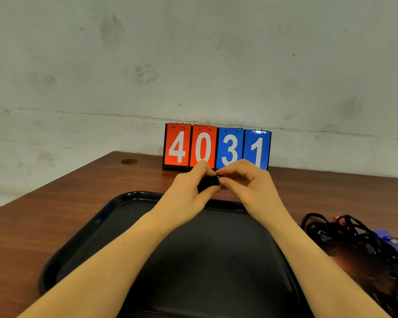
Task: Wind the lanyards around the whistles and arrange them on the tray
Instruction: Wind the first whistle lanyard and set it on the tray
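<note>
Your forearms reach out over the black tray [97, 228], which sits on the brown table [44, 203]. Right of the tray lies a tangled pile of whistles and cords [359, 246], touching its edge. At the wall stands a scoreboard [216, 146] reading 4031. Above the tray's far rim, your left hand [189, 191] grips a dark whistle [208, 182], while your right hand [246, 182] pinches something small at its end.
</note>
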